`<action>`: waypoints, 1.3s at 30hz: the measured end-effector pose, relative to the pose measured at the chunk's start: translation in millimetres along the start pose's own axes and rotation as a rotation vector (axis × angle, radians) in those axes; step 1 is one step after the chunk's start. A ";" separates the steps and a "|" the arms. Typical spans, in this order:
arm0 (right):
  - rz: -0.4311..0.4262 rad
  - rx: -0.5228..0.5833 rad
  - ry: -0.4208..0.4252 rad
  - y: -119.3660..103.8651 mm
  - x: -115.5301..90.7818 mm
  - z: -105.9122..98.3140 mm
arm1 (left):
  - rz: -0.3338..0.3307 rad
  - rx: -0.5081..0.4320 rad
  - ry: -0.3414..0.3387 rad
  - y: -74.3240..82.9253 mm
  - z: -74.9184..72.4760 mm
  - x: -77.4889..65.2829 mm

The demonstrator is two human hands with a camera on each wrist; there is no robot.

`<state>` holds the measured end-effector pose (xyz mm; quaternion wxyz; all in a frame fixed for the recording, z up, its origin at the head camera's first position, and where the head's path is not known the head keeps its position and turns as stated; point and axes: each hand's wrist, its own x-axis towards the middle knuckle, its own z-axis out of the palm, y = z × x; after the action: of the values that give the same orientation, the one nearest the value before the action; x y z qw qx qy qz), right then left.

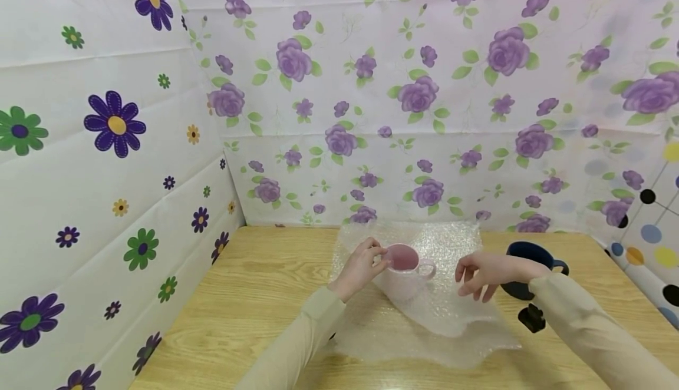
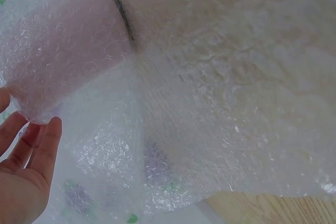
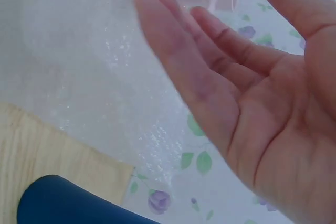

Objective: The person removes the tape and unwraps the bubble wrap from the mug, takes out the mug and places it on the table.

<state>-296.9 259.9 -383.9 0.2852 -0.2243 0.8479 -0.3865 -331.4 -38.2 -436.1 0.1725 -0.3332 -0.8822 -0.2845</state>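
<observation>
A pink mug [image 1: 401, 258] stands on a sheet of bubble wrap [image 1: 442, 316], its handle toward the right. One layer of the wrap comes up over the mug's near side, and the pink shows through it in the left wrist view. My left hand [image 1: 362, 266] is at the mug's left rim, its thumb and fingers pinching the wrap against it. To the right of the mug, my right hand [image 1: 485, 273] hovers above the sheet with fingers loosely bent, holding nothing. In the right wrist view, the palm of that hand [image 3: 252, 87] is bare.
A dark blue mug [image 1: 522, 291] stands at the right, partly behind my right wrist. Near it lies a small black object [image 1: 531, 318] whose kind I cannot tell. Flowered sheets [image 1: 329, 83] hang behind and beside the wooden table [image 1: 276, 272].
</observation>
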 end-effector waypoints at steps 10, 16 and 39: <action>-0.241 -0.159 0.120 -9.7 23.8 -7.3 | 0.012 -0.002 0.008 -0.9 1.0 0.4; -0.334 -0.262 0.209 -15.2 39.5 -6.6 | 0.011 0.003 0.004 -1.1 0.9 0.4; -0.399 -0.232 0.279 -5.3 76.6 6.8 | 0.010 -0.028 0.005 -3.5 2.2 0.3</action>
<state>-348.0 207.1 -407.3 0.0561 -0.3629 0.8567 -0.3623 -334.2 -38.8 -439.0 0.1715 -0.3394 -0.8759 -0.2968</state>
